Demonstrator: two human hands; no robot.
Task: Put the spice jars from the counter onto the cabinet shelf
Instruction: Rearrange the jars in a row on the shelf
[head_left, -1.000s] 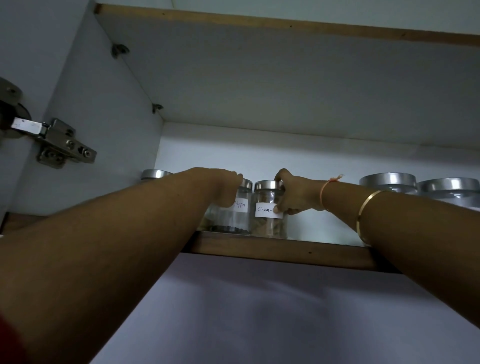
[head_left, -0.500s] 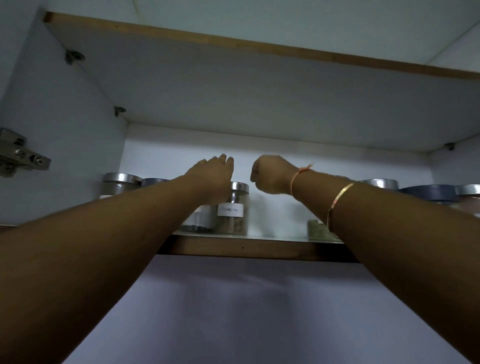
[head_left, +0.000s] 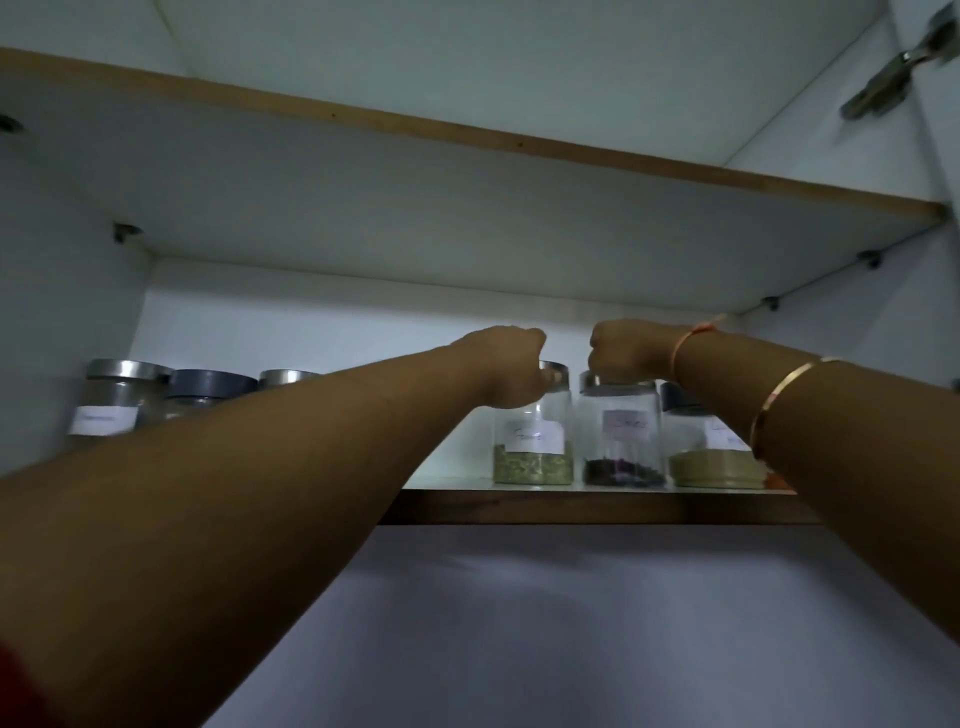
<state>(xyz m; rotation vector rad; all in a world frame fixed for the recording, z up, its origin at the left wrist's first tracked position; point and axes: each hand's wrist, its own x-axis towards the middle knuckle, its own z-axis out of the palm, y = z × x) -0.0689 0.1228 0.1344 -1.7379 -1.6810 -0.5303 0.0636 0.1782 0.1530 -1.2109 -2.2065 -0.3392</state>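
Note:
I look up at a cabinet shelf (head_left: 545, 501) with a wooden front edge. My left hand (head_left: 511, 366) is closed over the metal lid of a glass jar with greenish seeds (head_left: 532, 447), which stands on the shelf. Right beside it, my right hand (head_left: 626, 353) is closed over the lid of a glass jar with dark spice (head_left: 623, 441). Both jars carry white labels. A third jar with yellowish powder (head_left: 711, 452) stands to the right, partly hidden behind my right forearm.
Several more lidded jars (head_left: 119, 400) stand at the shelf's left end, partly hidden by my left arm. Another shelf board (head_left: 467, 208) runs overhead. A door hinge (head_left: 883, 88) sits at the upper right. The shelf's underside fills the lower view.
The view has swung to the right along the shelf. Both hands have left the earlier pair of jars and now close on the lids of two other jars further right.

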